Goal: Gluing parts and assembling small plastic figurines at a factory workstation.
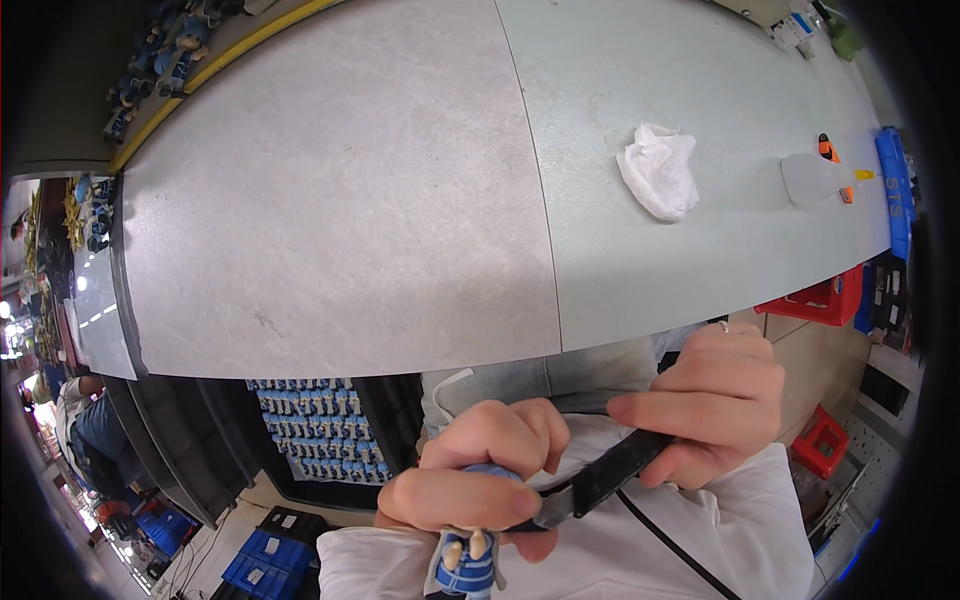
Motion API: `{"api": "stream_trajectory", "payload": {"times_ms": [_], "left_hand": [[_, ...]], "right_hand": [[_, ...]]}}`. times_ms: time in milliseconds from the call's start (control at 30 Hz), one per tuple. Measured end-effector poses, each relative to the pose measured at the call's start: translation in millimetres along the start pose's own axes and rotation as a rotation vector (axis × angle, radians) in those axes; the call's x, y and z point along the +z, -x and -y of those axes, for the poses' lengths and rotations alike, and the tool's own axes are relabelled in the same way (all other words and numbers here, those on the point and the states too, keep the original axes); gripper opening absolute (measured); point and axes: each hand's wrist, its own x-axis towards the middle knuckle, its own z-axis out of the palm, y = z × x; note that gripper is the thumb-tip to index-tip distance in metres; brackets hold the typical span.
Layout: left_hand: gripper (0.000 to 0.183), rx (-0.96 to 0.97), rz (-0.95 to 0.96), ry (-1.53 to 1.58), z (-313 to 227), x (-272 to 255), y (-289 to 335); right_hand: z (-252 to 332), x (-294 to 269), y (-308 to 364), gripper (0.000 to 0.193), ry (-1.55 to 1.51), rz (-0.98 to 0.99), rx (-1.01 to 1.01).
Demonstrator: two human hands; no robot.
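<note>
Filling the upper view, a grey tabletop [340, 210] spreads to a curved near edge. Below that edge, the right hand [712, 402] grips a black tool [620, 470] slanting down and left, its tip close to the left hand [472, 465]. That left hand, curled tight, clasps a small blue-and-white figurine [467, 570], whose body shows just beneath it, left of the tool.

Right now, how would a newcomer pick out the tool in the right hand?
Find the big pale table, then look below its near edge. The right hand grips the tool, a straight black bar slanting down-left to a greyish tip by the left hand. Its broad, straight shape sets it apart from the thin black cord below.
</note>
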Motion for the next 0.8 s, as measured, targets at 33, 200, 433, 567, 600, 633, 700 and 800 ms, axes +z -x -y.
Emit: {"api": "stream_trajectory", "payload": {"times_ms": [33,200,433,567,600,633,700,800], "left_hand": [[0.036,0.016,0.086,-0.086,1.3,-3.3,-1.0],[0.034,0.043,0.238,-0.166,3.2,-9.3,-1.3],[0.041,-0.028,0.066,-0.032,-3.2,-3.6,-2.7],[0.04,-0.013,0.067,-0.02,-3.2,-4.0,-4.0],[0.04,-0.013,0.067,-0.02,-3.4,-4.4,-4.5],[0.039,-0.025,0.078,-0.031,-4.1,-5.0,-5.2],[0.039,-0.037,0.09,-0.041,-4.2,-5.6,-5.4],[0.038,-0.037,0.093,-0.034,-4.0,-5.4,-4.7]], "right_hand": [[1.2,-0.8,0.2,0.03,-0.003,0.014,0.013],[4.3,-1.2,0.6,0.031,0.0,0.039,0.022],[5.9,0.0,-1.2,0.031,0.056,-0.025,0.007],[7.0,-0.1,-1.6,0.031,0.055,-0.039,0.011],[7.3,-0.8,-1.0,0.031,0.05,-0.014,0.026],[7.4,-1.3,-0.6,0.031,0.045,0.01,0.04],[6.7,-0.7,0.1,0.031,0.043,0.01,0.039],[6.5,-0.5,0.1,0.031,0.046,0.004,0.035]]}}
